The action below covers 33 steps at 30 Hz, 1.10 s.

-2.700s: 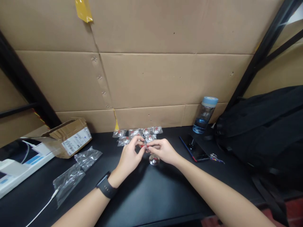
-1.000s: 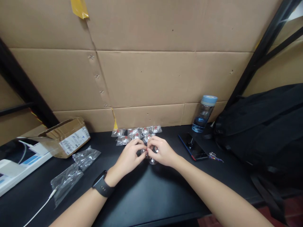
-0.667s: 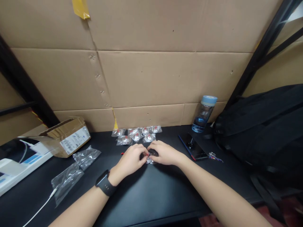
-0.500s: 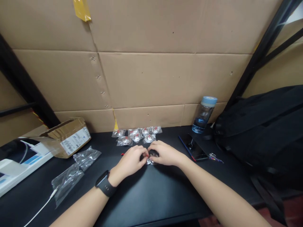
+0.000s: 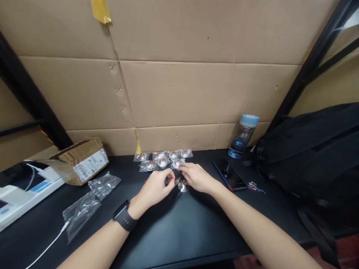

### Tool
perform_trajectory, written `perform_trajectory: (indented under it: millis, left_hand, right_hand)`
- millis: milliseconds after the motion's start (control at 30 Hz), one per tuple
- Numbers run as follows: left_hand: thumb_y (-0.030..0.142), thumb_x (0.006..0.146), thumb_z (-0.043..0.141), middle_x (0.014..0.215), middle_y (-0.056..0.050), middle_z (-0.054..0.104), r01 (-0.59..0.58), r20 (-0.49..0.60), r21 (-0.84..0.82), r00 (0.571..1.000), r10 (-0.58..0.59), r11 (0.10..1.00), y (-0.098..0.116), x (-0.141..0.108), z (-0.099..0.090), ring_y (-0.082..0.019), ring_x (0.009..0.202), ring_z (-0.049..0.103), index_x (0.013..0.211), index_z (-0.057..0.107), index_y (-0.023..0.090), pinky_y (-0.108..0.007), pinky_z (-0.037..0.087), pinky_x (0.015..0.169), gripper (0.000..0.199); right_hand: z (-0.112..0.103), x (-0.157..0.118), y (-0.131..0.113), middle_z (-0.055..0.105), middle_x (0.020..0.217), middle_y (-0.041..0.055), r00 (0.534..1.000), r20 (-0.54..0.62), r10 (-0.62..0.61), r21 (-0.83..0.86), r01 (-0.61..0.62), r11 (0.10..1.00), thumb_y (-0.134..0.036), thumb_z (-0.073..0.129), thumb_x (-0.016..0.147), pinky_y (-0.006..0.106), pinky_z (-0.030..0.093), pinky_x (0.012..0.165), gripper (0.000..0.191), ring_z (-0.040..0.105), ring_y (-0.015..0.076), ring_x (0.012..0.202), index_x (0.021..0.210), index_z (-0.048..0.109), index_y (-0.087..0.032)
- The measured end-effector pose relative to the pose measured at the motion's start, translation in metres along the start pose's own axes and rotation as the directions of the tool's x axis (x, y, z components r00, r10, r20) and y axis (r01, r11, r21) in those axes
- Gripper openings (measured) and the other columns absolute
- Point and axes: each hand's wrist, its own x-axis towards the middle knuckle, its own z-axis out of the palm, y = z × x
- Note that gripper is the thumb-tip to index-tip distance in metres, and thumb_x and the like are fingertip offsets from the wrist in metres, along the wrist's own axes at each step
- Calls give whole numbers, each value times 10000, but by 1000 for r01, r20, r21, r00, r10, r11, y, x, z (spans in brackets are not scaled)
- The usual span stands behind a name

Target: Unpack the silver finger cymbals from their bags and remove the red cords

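Observation:
My left hand (image 5: 157, 186) pinches a small shiny piece with red on it (image 5: 176, 181) between thumb and forefinger, over the black table. Just right of it a round silver disc (image 5: 183, 186) lies on the table. My right hand (image 5: 198, 178) is beside that disc with its fingers stretched out, fingertips over its far side and near a bagged disc (image 5: 177, 163). Several more silver discs with red parts, in clear bags (image 5: 163, 161), form two rows behind my hands.
Left: an opened cardboard box (image 5: 89, 160), empty plastic bags (image 5: 104, 185), a white power strip (image 5: 30, 200) and a cable. Right: a blue-capped bottle (image 5: 242, 136), a phone (image 5: 230, 174), a small keychain (image 5: 255, 188) and a black backpack (image 5: 311, 157). Cardboard panels (image 5: 174, 97) stand behind.
My right hand has opened and its fingers have moved up and away from my left hand. The pinched piece has lifted and tilted, and the disc on the table shows more fully.

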Motion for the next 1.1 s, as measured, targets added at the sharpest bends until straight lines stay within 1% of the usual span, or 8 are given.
perform_trajectory:
  millis: [67, 233, 500, 567, 700, 800, 967, 1100]
  left_hand:
    - [205, 877, 574, 751, 7, 724, 2, -5, -2, 1000, -2, 1000, -2, 0, 0, -143, 599, 636, 837, 648, 213, -243, 443, 619, 85]
    - [186, 802, 602, 648, 1, 692, 24, 26, 8, 999, -24, 1000, -6, 0, 3, -154, 575, 618, 742, 651, 203, -247, 421, 581, 79]
    - [218, 765, 644, 667, -5, 723, 198, 56, -201, 980, -191, 959, -19, 4, 7, -184, 638, 703, 703, 580, 201, -245, 481, 585, 91]
    - [197, 756, 640, 674, -2, 723, 187, 61, -162, 982, -179, 969, -22, 5, 7, -178, 638, 692, 699, 589, 199, -244, 472, 590, 77]
    - [138, 750, 618, 706, -6, 720, 94, 66, 68, 993, -98, 993, -24, 3, 0, -175, 667, 667, 721, 650, 203, -257, 456, 648, 79]
    - [132, 758, 624, 783, -20, 739, 76, 83, 172, 992, -91, 982, -23, 2, -5, -200, 743, 680, 767, 688, 219, -266, 452, 669, 108]
    - [149, 769, 653, 832, -37, 745, 43, 75, 254, 995, -65, 966, -27, 1, -7, -233, 788, 686, 780, 699, 228, -281, 453, 669, 91]
    - [179, 790, 671, 851, -52, 738, 19, 73, 267, 997, -40, 963, -30, 0, -7, -233, 798, 683, 791, 713, 219, -285, 474, 688, 58]
  right_hand:
    - [1, 0, 3, 616, 1427, 128, 999, 25, 21, -20, -21, 1000, -163, 447, 1003, 422, 428, 1021, 395, 580, 282, 1292, 1342, 640, -226]
    - [4, 1, 9, 739, 1185, 102, 997, 57, 46, -19, -45, 999, -131, 484, 971, 362, 437, 936, 328, 668, 251, 1124, 1195, 707, -216]
    - [1, 2, 3, 712, 1253, 80, 995, 32, -94, 139, 89, 986, -236, 476, 1031, 350, 468, 994, 291, 651, 217, 1168, 1236, 682, -232]
    - [0, 2, 2, 661, 1362, 107, 997, 19, -81, 121, 78, 990, -273, 450, 1049, 389, 446, 1045, 322, 595, 242, 1282, 1284, 666, -231]
    - [5, 1, 7, 530, 1526, 138, 999, 41, 4, 63, -6, 998, -335, 423, 1064, 483, 377, 1100, 389, 444, 289, 1443, 1401, 591, -238]
    - [12, 3, 14, 525, 1530, 137, 998, 51, 44, 33, -45, 998, -309, 406, 1064, 493, 359, 1093, 387, 458, 284, 1427, 1398, 587, -236]
    - [17, 7, 22, 537, 1508, 151, 997, 11, 79, 11, -79, 997, -240, 438, 1035, 507, 329, 1095, 372, 477, 289, 1394, 1371, 594, -211]
    - [7, 9, 20, 682, 1273, 126, 1000, -11, 26, 71, -25, 997, -232, 459, 1029, 418, 409, 1015, 295, 619, 247, 1176, 1217, 684, -199]
